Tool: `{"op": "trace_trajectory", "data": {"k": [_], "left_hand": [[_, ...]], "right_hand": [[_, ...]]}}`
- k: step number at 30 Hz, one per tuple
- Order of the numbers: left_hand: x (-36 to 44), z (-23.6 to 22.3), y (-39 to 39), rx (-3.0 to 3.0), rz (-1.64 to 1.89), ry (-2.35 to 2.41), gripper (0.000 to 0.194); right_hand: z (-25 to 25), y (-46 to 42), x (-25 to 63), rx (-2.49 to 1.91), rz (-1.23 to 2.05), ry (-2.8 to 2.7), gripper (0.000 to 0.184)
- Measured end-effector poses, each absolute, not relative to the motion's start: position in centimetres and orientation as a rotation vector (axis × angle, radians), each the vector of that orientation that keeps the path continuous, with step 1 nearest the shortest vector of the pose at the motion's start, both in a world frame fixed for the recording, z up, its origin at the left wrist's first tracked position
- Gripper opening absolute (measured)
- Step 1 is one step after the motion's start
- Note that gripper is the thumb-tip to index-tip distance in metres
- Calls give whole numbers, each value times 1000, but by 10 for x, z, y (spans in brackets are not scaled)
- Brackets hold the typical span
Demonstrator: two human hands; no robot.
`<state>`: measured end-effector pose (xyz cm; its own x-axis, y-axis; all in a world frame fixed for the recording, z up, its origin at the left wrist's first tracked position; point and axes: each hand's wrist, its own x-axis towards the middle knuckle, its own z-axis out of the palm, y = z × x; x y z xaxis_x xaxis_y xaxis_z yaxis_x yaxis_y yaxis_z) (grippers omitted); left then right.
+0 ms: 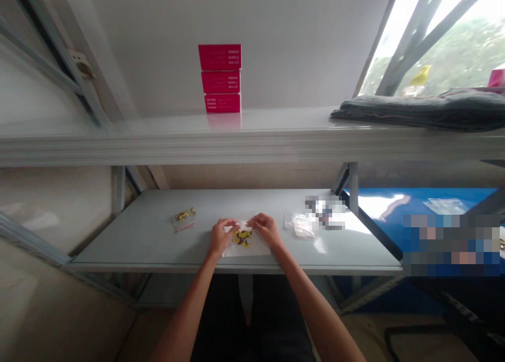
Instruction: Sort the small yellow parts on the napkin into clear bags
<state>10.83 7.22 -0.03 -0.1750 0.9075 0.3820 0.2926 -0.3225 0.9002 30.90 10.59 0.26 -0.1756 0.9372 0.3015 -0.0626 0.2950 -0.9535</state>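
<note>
A clear plastic bag (258, 246) lies on the grey shelf board near its front edge. Small yellow and dark pieces (242, 238) show in its middle; their exact kind is too small to tell. My left hand (224, 235) is closed in a pinch on the bag's far left edge. Opposite it, my right hand (266, 228) pinches the far right edge, thumb and fingers together. The fingertips of both hands are a short gap apart. Farther left sits a small clear bag (184, 221) with gold-coloured pieces. Right of my right hand lie some clear plastic bags (302, 226).
Above the work board (130, 235) runs a white upper shelf (158, 128) bearing three stacked red boxes (221, 79) and a folded grey cloth (418, 112). Metal posts (353, 185) frame the board. A blue surface (379, 207) with a clear packet stands at right; nearby patches are pixelated.
</note>
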Motion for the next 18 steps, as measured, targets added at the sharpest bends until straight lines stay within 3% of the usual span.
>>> {"op": "trace_trajectory", "data": {"k": [11, 18], "left_hand": [[111, 1, 70, 1564, 1592, 1388, 17], [95, 2, 73, 1455, 1740, 1472, 16]], "right_hand": [[5, 104, 311, -860, 1051, -1399, 18], [6, 104, 315, -957, 739, -1385, 19]]}}
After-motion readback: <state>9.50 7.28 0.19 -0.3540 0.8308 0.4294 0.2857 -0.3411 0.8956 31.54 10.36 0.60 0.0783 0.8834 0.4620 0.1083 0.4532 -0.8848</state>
